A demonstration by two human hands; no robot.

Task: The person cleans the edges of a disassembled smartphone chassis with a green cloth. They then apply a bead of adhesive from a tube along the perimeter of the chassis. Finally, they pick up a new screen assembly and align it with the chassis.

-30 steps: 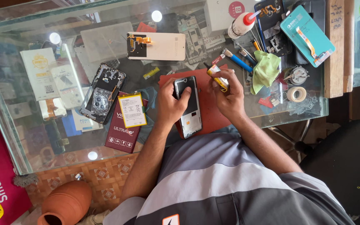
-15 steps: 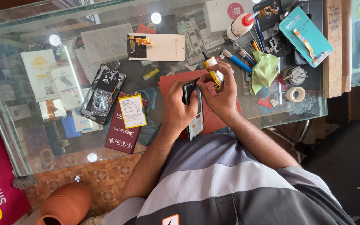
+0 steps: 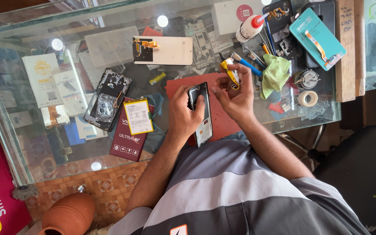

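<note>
Left grip [image 3: 187, 114] clasped around opened phone [image 3: 201, 114] over red mat [image 3: 223, 117]. Right grip [image 3: 236, 96] just right, pinching yellow tool [image 3: 230, 72]. Green cloth [image 3: 275, 75] farther right on table [image 3: 31, 143].

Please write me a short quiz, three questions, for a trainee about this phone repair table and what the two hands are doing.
1. True or false: the left hand holds the phone frame over the red mat.
2. Which thing is in the right hand?
A. the yellow tool
B. the glue bottle
C. the tape roll
3. Fill in: the green cloth lies on the person's ______ side of the red mat.

Key
1. True.
2. A; the bottle and the tape roll lie untouched on the glass table.
3. Right.
</note>
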